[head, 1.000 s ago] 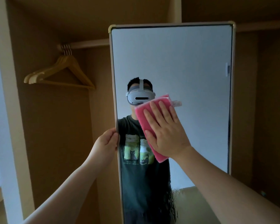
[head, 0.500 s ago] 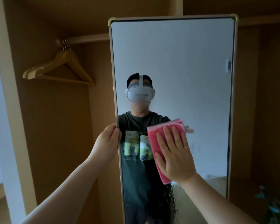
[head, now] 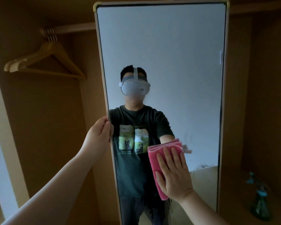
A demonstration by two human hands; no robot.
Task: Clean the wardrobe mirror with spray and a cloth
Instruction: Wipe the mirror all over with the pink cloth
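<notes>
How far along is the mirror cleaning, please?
Spraying looks done: the spray bottle stands aside, right. The mirror looks clear up top. In hand: the right hand presses the pink cloth low on it, the left hand grips its frame. Left: droplets along the bottom.

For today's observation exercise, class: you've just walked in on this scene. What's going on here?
A person is wiping a tall wardrobe mirror. The right hand presses a folded pink cloth flat against the lower glass, while the left hand grips the mirror's left edge. A green spray bottle stands untouched at the lower right; wooden hangers hang at the left.
</notes>
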